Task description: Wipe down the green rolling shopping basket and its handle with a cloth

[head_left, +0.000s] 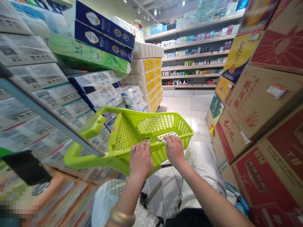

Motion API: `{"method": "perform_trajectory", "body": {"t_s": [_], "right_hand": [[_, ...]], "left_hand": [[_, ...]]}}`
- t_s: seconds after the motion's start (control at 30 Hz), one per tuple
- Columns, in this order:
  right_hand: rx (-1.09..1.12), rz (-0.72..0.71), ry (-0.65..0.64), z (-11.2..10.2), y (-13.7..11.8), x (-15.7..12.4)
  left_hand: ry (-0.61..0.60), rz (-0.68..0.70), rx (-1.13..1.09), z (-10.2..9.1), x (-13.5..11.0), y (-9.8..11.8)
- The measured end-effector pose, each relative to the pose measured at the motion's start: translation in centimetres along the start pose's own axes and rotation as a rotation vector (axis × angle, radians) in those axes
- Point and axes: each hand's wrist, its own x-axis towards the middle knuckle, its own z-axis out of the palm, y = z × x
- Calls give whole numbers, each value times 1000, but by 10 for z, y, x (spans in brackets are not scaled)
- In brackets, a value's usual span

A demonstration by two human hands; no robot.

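**Basket in both hands, nothing inside it**

The person held a green basket [151, 126] in front of the body, in a shop aisle. The left hand [140, 160] lay over the near rim, the fingers bent down on the plastic. The right hand [174, 150] was just beside it on the same rim, and its grip was closed around the edge too. So both hands gripped the basket, and neither held anything else.

The basket was tilted, with its open side turned toward the person, so the mesh bottom showed well. No goods were seen in it. Its long handle [94, 126] hung out to the left, and no hand touched it.

The goods stood in their places. Packs of tissue paper [99, 91] filled the shelf on the left, near the basket but apart from it. Cardboard boxes [255, 107] were stacked on the right. More shelves [194, 66] crossed the far end, beyond the tiled floor [189, 104].

Judged from this, the basket was taken up and ready. The filling was not begun.
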Motion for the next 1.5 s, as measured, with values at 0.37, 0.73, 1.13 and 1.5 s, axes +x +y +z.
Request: {"method": "perform_trajectory", "body": {"t_s": [0.37, 0.73, 1.13, 1.5], "right_hand": [[104, -84, -26, 13, -49, 0], [67, 25, -27, 3, -26, 0], [65, 57, -33, -10, 0, 1], [123, -89, -91, 3, -42, -1]], "left_hand": [[-17, -27, 42, -1, -3, 2], [-10, -42, 41, -2, -6, 2], [19, -50, 28, -2, -7, 3], [57, -41, 34, 7, -8, -2]]}}
